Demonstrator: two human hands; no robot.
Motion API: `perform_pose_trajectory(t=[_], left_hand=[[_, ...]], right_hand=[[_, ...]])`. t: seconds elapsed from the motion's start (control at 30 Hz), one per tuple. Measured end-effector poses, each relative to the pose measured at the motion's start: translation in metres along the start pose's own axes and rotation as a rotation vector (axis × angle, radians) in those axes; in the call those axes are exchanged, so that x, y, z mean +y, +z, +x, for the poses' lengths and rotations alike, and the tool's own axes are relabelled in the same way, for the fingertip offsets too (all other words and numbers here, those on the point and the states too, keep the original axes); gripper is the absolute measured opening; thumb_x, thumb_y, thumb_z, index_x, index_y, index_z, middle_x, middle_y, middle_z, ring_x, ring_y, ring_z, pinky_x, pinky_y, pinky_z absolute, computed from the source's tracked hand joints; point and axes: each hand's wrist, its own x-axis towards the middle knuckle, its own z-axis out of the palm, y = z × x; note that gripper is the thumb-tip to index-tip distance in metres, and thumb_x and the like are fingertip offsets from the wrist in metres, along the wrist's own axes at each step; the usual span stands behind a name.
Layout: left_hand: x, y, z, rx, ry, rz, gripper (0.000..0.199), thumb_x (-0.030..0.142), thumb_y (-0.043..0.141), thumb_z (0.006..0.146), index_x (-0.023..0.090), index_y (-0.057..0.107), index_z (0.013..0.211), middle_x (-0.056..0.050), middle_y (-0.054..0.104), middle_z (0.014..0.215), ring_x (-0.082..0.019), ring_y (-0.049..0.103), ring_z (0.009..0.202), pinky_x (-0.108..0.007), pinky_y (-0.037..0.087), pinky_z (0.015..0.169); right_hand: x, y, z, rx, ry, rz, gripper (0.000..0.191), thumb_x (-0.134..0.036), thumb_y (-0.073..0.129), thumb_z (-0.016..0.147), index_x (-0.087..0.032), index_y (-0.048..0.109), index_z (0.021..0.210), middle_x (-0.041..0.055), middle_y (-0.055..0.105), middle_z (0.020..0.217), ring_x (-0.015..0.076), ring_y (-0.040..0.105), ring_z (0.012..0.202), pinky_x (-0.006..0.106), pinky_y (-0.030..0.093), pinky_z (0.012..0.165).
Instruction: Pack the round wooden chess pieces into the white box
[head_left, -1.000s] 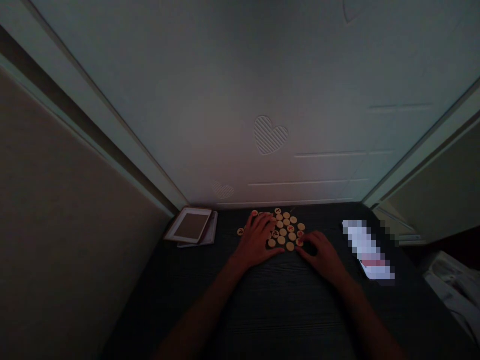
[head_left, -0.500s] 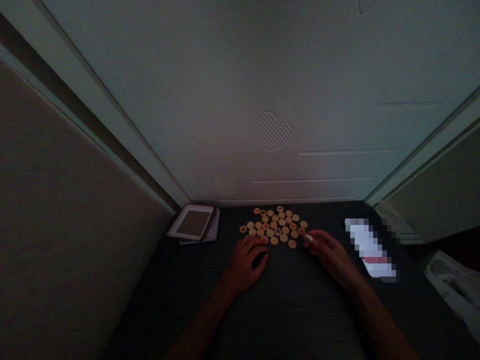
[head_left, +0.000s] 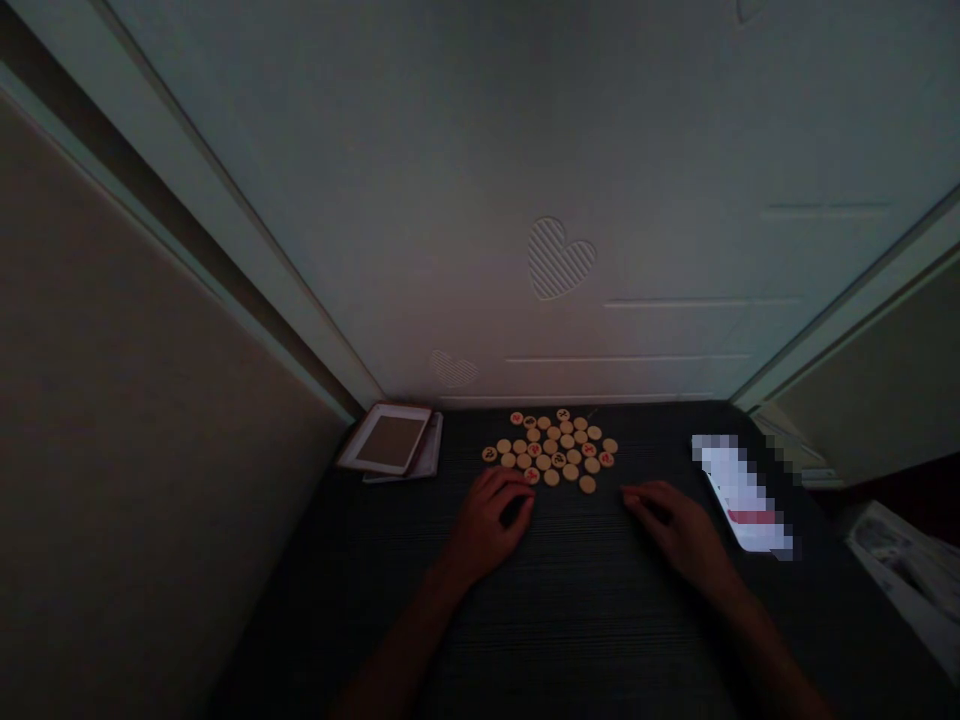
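Many round wooden Chinese chess pieces [head_left: 568, 441] lie in a loose cluster on a dark table. Most show a plain tan side; several show red or black characters. My left hand [head_left: 491, 520] rests at the cluster's near left edge, fingers curled and thumb close to the index tip. Its fingertips are at the edge of a red-marked piece [head_left: 532, 477], with no piece visible between them. My right hand [head_left: 675, 525] is right of the cluster, apart from the pieces, thumb and fingers pinched together. Anything in that pinch is hidden. A plain piece [head_left: 587, 485] lies nearest to it.
A stack of flat framed items [head_left: 390, 440] sits at the table's back left. On the right lies a lit, blurred-out phone-like object [head_left: 742, 500]. A pale panel with embossed hearts [head_left: 559, 260] rises behind the table [head_left: 585, 620]. Beyond its right edge is a whitish bag [head_left: 900, 560].
My right hand has drawn back from the red-marked piece at the cluster's right edge, toward me and slightly right. The left hand has barely moved. The view has shifted slightly.
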Motion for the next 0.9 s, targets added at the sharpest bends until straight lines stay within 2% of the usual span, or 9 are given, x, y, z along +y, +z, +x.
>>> perform_pose_trajectory(t=[0.17, 0.27, 0.4, 0.5, 0.63, 0.9], left_hand=[[0.000, 0.001, 0.000, 0.002, -0.006, -0.011, 0.013, 0.022, 0.059, 0.097, 0.026, 0.070, 0.102, -0.005, 0.070, 0.112, -0.023, 0.063, 0.113, -0.046, 0.052, 0.102], [0.000, 0.001, 0.000, 0.016, -0.005, -0.009, 0.013, 0.022, 0.059, 0.097, 0.026, 0.070, 0.102, -0.005, 0.071, 0.112, -0.023, 0.063, 0.112, -0.045, 0.052, 0.102], [-0.003, 0.002, 0.000, 0.047, -0.004, 0.002, 0.013, 0.020, 0.060, 0.097, 0.025, 0.070, 0.104, -0.004, 0.071, 0.111, -0.022, 0.063, 0.110, -0.043, 0.052, 0.101], [-0.006, 0.004, -0.002, 0.107, -0.040, 0.025, 0.014, 0.018, 0.060, 0.096, 0.024, 0.070, 0.105, -0.004, 0.070, 0.106, -0.022, 0.063, 0.105, -0.041, 0.052, 0.098], [-0.010, 0.005, -0.005, 0.141, -0.114, 0.011, 0.016, 0.017, 0.059, 0.095, 0.023, 0.070, 0.106, -0.004, 0.068, 0.097, -0.019, 0.064, 0.091, -0.035, 0.054, 0.088], [-0.009, 0.002, -0.004, 0.147, -0.199, -0.012, 0.017, 0.019, 0.058, 0.094, 0.023, 0.073, 0.103, -0.001, 0.062, 0.081, -0.016, 0.060, 0.071, -0.026, 0.050, 0.068]], right_hand=[[0.008, 0.008, 0.005, 0.093, -0.097, -0.183, 0.035, -0.049, 0.052, 0.099, -0.030, 0.076, 0.117, 0.0097, 0.072, 0.113, 0.0290, 0.069, 0.101, 0.047, 0.058, 0.090], [0.012, 0.011, 0.006, 0.158, -0.095, -0.264, 0.036, -0.048, 0.052, 0.099, -0.028, 0.077, 0.117, 0.0109, 0.067, 0.109, 0.0272, 0.069, 0.094, 0.044, 0.059, 0.084], [0.011, 0.011, 0.010, 0.164, -0.086, -0.285, 0.037, -0.044, 0.048, 0.101, -0.027, 0.073, 0.123, 0.0101, 0.067, 0.106, 0.0254, 0.068, 0.091, 0.041, 0.058, 0.081], [0.003, 0.012, 0.018, 0.164, -0.138, -0.305, 0.036, -0.041, 0.048, 0.102, -0.025, 0.070, 0.125, 0.0105, 0.069, 0.112, 0.0269, 0.066, 0.100, 0.043, 0.056, 0.088], [-0.006, 0.021, 0.033, 0.182, -0.203, -0.366, 0.032, -0.039, 0.054, 0.099, -0.025, 0.070, 0.124, 0.0104, 0.071, 0.113, 0.0290, 0.063, 0.107, 0.045, 0.053, 0.095], [-0.004, 0.036, 0.045, 0.208, -0.203, -0.367, 0.024, -0.039, 0.060, 0.096, -0.024, 0.074, 0.109, 0.0107, 0.073, 0.106, 0.0300, 0.065, 0.100, 0.047, 0.054, 0.089]])
